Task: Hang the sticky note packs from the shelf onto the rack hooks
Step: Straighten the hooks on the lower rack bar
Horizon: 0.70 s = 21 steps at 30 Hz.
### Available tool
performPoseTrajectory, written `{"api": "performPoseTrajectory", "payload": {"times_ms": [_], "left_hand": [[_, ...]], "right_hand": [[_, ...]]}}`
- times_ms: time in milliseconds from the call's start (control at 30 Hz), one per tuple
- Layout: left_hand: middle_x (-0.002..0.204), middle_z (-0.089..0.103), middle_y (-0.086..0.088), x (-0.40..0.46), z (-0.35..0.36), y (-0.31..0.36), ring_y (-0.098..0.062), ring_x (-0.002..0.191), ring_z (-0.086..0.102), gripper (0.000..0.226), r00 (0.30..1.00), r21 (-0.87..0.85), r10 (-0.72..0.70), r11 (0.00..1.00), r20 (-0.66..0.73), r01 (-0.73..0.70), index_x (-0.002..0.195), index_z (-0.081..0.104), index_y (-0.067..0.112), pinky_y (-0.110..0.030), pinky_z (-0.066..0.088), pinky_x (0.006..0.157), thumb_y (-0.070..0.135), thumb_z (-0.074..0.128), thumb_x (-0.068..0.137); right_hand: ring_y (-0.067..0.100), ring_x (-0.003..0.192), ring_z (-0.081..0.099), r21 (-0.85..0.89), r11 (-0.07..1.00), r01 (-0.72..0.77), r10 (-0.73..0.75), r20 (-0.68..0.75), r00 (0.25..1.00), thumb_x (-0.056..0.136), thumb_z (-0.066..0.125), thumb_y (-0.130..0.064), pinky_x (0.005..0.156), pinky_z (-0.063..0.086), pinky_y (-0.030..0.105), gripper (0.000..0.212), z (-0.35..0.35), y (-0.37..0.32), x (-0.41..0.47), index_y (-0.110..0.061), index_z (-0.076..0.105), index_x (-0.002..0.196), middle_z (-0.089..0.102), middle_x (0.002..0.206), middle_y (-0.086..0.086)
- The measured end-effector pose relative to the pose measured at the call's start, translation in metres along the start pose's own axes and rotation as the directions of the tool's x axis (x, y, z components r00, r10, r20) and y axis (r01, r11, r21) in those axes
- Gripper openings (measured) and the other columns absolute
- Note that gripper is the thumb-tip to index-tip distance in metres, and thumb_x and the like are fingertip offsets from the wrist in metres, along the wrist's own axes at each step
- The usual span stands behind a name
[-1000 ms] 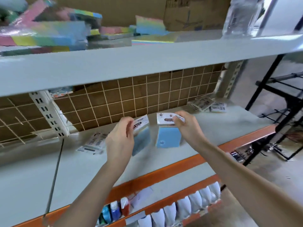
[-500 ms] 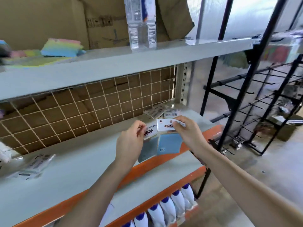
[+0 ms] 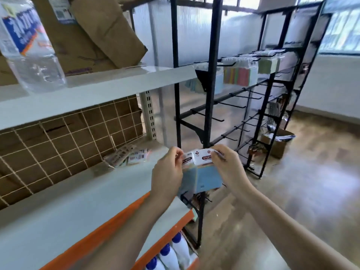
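Observation:
Two blue sticky note packs with white header cards hang side by side in front of me. My left hand (image 3: 168, 172) pinches the header of the left pack (image 3: 186, 172), which is half hidden behind the other. My right hand (image 3: 227, 164) pinches the header of the right pack (image 3: 209, 177). Both packs are past the right end of the grey shelf (image 3: 78, 191), in front of the black rack (image 3: 212, 94). The rack's hooks (image 3: 233, 105) stick out in rows, and several coloured packs (image 3: 241, 76) hang from the top row.
More flat packs (image 3: 126, 156) lie at the back of the shelf by the wire grid. A water bottle (image 3: 29, 45) and cardboard boxes (image 3: 93, 34) stand on the shelf above. White bottles (image 3: 175, 252) fill the bottom level. A cardboard box (image 3: 278, 141) sits on the floor behind the rack.
My view has swung right from the shelf to the black rack. Both hands have carried the two blue packs off the shelf and closer together.

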<state>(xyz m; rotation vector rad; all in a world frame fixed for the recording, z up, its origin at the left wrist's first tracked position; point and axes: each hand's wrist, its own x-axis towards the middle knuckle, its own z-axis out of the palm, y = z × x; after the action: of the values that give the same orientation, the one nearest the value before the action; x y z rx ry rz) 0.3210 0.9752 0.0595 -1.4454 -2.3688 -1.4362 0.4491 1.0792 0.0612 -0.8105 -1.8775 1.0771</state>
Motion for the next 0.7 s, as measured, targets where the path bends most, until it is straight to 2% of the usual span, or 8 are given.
{"api": "performPoseTrajectory", "payload": {"times_ms": [100, 200, 267, 400, 533, 633, 700], "left_hand": [[0.087, 0.067, 0.006, 0.017, 0.035, 0.021, -0.018, 0.082, 0.062, 0.012, 0.998, -0.051, 0.033, 0.998, 0.052, -0.03, 0.089, 0.051, 0.027, -0.04, 0.051, 0.071, 0.019, 0.049, 0.098], [0.086, 0.066, 0.004, 0.038, 0.071, 0.04, -0.02, 0.081, 0.063, 0.009, 0.991, -0.121, 0.08, 0.99, 0.106, -0.067, 0.093, 0.056, 0.019, -0.044, 0.052, 0.071, 0.017, 0.048, 0.099], [0.083, 0.064, 0.005, 0.054, 0.094, 0.052, -0.018, 0.078, 0.064, 0.009, 0.984, -0.162, 0.119, 0.982, 0.13, -0.097, 0.093, 0.056, 0.019, -0.044, 0.053, 0.07, 0.018, 0.049, 0.098], [0.084, 0.067, 0.005, 0.093, 0.136, 0.075, -0.015, 0.079, 0.064, 0.009, 0.969, -0.204, 0.187, 0.967, 0.16, -0.153, 0.093, 0.059, 0.02, -0.041, 0.052, 0.072, 0.021, 0.051, 0.097], [0.08, 0.065, 0.012, 0.14, 0.169, 0.098, -0.007, 0.078, 0.061, 0.008, 0.962, -0.254, 0.226, 0.95, 0.151, -0.183, 0.091, 0.061, 0.023, -0.037, 0.052, 0.073, 0.023, 0.054, 0.096], [0.083, 0.068, 0.009, 0.176, 0.187, 0.111, -0.011, 0.081, 0.064, 0.009, 0.965, -0.311, 0.226, 0.934, 0.131, -0.176, 0.092, 0.063, 0.021, -0.039, 0.053, 0.074, 0.023, 0.056, 0.095], [0.082, 0.068, 0.01, 0.196, 0.196, 0.118, -0.01, 0.081, 0.065, 0.008, 0.968, -0.329, 0.228, 0.927, 0.106, -0.183, 0.091, 0.064, 0.023, -0.04, 0.055, 0.073, 0.025, 0.057, 0.094]], "right_hand": [[0.008, 0.058, 0.046, 0.0, 1.0, -0.02, 0.02, -0.058, 0.998, 0.093, 0.048, -0.007, 0.054, 0.035, 0.026, 0.03, -0.029, 0.024, 0.016, -0.026, 0.059, 0.072, 0.057, 0.065, -0.008], [0.0, 0.051, 0.041, 0.013, 0.999, -0.034, 0.035, -0.109, 0.993, 0.092, 0.048, -0.004, 0.049, 0.032, 0.019, 0.04, -0.054, 0.048, 0.034, -0.034, 0.058, 0.067, 0.056, 0.059, -0.017], [-0.001, 0.05, 0.045, 0.016, 0.999, -0.033, 0.034, -0.136, 0.99, 0.093, 0.049, -0.003, 0.047, 0.036, 0.016, 0.037, -0.071, 0.064, 0.049, -0.033, 0.059, 0.074, 0.061, 0.063, -0.02], [0.003, 0.053, 0.051, 0.026, 0.999, -0.023, 0.028, -0.227, 0.973, 0.093, 0.053, -0.005, 0.047, 0.038, 0.012, 0.03, -0.105, 0.087, 0.09, -0.033, 0.06, 0.084, 0.064, 0.068, -0.012], [-0.001, 0.061, 0.058, -0.078, 0.996, 0.047, -0.062, -0.205, 0.977, 0.093, 0.058, -0.013, 0.057, 0.046, 0.013, 0.021, -0.135, 0.093, 0.142, -0.032, 0.06, 0.082, 0.067, 0.075, -0.018], [-0.002, 0.056, 0.054, -0.132, 0.986, 0.101, -0.125, -0.184, 0.975, 0.091, 0.06, -0.022, 0.054, 0.042, 0.009, 0.019, -0.153, 0.092, 0.18, -0.033, 0.06, 0.076, 0.066, 0.074, -0.018], [-0.002, 0.052, 0.049, -0.124, 0.983, 0.136, -0.157, -0.179, 0.971, 0.09, 0.062, -0.023, 0.05, 0.037, 0.008, 0.021, -0.161, 0.092, 0.203, -0.033, 0.058, 0.073, 0.062, 0.065, -0.019]]}}
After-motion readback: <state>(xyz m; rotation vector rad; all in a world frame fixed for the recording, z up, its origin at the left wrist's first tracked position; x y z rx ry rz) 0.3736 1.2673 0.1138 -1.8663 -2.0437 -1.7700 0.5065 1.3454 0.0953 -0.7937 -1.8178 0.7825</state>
